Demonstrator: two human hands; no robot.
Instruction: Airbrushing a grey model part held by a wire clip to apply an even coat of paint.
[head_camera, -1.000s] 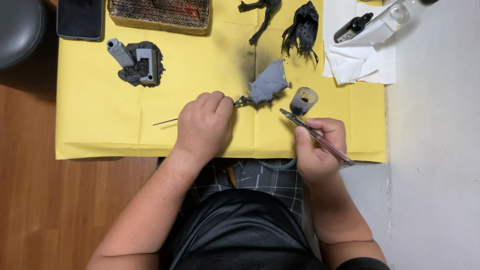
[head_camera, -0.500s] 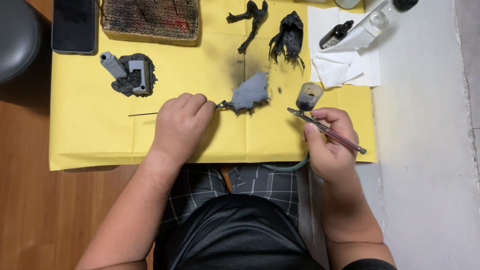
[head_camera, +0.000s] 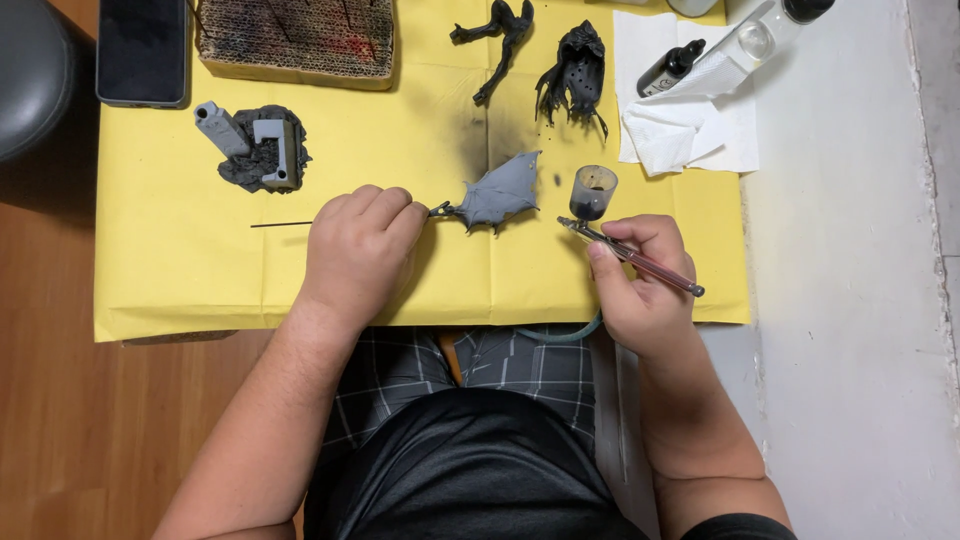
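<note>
Between both hands, over yellow paper (head_camera: 200, 270): grey wing piece (head_camera: 500, 192) on a thin rod, pinched by left hand (head_camera: 358, 250); right hand (head_camera: 640, 280) gripping airbrush (head_camera: 625, 250), nozzle just beside wing. Wing turned flatter than half a second back.

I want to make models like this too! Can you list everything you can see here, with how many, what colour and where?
Paper sheet: 1, yellow, covering the table.
Wing part: 1, grey, middle of the sheet, on a thin stick held by the left hand.
Airbrush: 1, pinkish metal with a dark cup, in the right hand.
Base model: 1, grey, upper left of the sheet.
Dark figure parts: 2, black, top middle.
Cardboard block: 1, brown, top edge.
Phone: 1, black, top left.
Paper towel: 1, white, top right.
Bottles: 2, one black and one clear, on the towel.
Left hand: 1, gripping the stick.
Right hand: 1, gripping the airbrush.
</note>
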